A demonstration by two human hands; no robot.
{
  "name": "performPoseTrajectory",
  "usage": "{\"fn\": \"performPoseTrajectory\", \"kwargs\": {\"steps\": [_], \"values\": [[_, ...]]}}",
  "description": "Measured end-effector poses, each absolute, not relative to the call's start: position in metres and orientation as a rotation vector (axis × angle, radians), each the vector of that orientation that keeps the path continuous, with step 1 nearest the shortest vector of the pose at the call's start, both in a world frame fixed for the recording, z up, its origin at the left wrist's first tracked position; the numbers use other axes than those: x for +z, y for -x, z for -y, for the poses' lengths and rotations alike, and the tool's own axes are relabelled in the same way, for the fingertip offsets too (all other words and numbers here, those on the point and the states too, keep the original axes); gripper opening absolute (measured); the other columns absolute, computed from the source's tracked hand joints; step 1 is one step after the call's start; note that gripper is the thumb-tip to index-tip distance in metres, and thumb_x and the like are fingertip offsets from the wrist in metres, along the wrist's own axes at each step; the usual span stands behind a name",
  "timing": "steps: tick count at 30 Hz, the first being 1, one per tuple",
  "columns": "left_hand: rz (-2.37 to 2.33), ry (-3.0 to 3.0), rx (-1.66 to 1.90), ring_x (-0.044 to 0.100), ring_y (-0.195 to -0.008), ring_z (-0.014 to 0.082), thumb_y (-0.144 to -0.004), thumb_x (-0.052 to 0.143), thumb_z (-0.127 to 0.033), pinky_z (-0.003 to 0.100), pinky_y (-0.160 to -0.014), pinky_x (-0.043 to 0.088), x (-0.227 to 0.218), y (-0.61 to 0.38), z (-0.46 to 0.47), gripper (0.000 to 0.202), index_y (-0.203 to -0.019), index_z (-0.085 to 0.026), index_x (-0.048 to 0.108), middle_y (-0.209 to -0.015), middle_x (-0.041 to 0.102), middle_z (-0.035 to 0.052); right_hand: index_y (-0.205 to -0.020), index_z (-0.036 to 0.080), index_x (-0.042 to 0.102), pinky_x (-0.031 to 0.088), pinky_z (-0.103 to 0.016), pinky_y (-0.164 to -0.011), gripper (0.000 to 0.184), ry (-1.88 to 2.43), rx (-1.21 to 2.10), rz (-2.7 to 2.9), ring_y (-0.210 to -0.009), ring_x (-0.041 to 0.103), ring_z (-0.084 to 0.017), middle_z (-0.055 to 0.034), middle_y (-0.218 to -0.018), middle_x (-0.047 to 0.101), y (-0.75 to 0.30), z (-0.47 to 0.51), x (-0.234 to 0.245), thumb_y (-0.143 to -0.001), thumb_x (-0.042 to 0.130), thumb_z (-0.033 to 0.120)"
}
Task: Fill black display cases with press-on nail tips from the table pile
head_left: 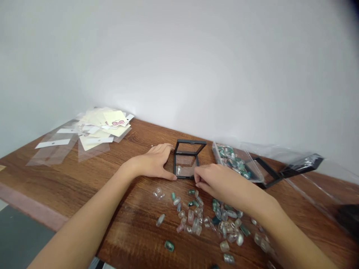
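A small black-framed clear display box (187, 158) stands open on the wooden table (84, 179), its lid raised toward the wall. My left hand (155, 162) rests against the box's left side, thumb at its front corner, steadying it. My right hand (214, 179) is at the box's front right edge with its fingers pinched together; what they hold, if anything, is hidden. One small clear stone (178, 170) lies inside the box. Several clear and green tumbled stones (196, 216) are scattered on the table in front of the hands.
A clear tray of green and clear stones (232, 158) sits right of the box, beside another open black box (283, 170) on clear plastic. A pile of paper cards and clear sleeves (92, 132) lies at the far left. A white wall runs behind the table.
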State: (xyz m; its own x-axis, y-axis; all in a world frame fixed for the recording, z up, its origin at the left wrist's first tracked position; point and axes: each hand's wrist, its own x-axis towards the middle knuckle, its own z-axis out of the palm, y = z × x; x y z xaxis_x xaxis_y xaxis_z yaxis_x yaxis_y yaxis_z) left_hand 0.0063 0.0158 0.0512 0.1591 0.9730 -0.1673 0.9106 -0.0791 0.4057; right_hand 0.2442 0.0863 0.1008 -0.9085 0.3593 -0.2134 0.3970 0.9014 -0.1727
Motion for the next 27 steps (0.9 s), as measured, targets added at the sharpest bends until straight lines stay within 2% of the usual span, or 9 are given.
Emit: {"fn": "performPoseTrajectory", "kwargs": {"steps": [9,13,17,22,27], "values": [[-1.806,-2.019,0.178,0.031,-0.140,0.0358,-0.068,0.062,-0.073,0.047,-0.116,0.028,0.051,-0.006,-0.015,0.103,-0.143,-0.011,0.029,-0.148,0.035,0.0206,-0.086,0.017,0.060,0.042,-0.030,-0.066,0.011,-0.274,-0.216,-3.089,-0.076,0.065,-0.018,-0.0036,-0.086,0.070,-0.225,-0.067,0.080,-0.094,0.053,0.015],[-1.812,-2.025,0.165,0.033,-0.138,0.0358,-0.068,0.062,-0.072,0.049,-0.116,0.028,0.053,-0.007,-0.014,0.100,-0.142,-0.012,0.030,-0.147,0.035,0.0201,-0.089,0.018,0.062,0.045,-0.032,-0.070,0.002,-0.194,-0.238,-3.069,-0.081,0.065,-0.020,-0.0040,-0.090,0.071,-0.226,-0.064,0.079,-0.089,0.063,0.019],[-1.809,-2.031,0.169,0.033,-0.137,0.0363,-0.068,0.062,-0.072,0.049,-0.115,0.030,0.053,-0.008,-0.014,0.099,-0.141,-0.012,0.031,-0.147,0.036,0.0206,-0.091,0.018,0.066,0.047,-0.035,-0.076,0.010,-0.257,-0.308,-3.010,-0.086,0.067,-0.023,-0.0046,-0.093,0.073,-0.228,-0.066,0.084,-0.083,0.070,0.023],[-1.795,-2.035,0.192,0.033,-0.138,0.0365,-0.067,0.063,-0.073,0.049,-0.114,0.031,0.052,-0.007,-0.014,0.098,-0.139,-0.014,0.032,-0.146,0.037,0.0198,-0.096,0.017,0.069,0.048,-0.038,-0.084,0.015,-0.276,-0.326,-3.010,-0.093,0.067,-0.025,-0.0077,-0.097,0.073,-0.228,-0.066,0.082,-0.082,0.071,0.023],[-1.795,-2.040,0.193,0.031,-0.140,0.0359,-0.068,0.063,-0.073,0.049,-0.115,0.029,0.052,-0.007,-0.015,0.099,-0.141,-0.014,0.030,-0.147,0.036,0.0196,-0.090,0.016,0.067,0.048,-0.037,-0.080,0.010,-0.244,-0.252,-3.039,-0.088,0.067,-0.024,-0.0068,-0.094,0.072,-0.227,-0.064,0.078,-0.083,0.070,0.024]]}}
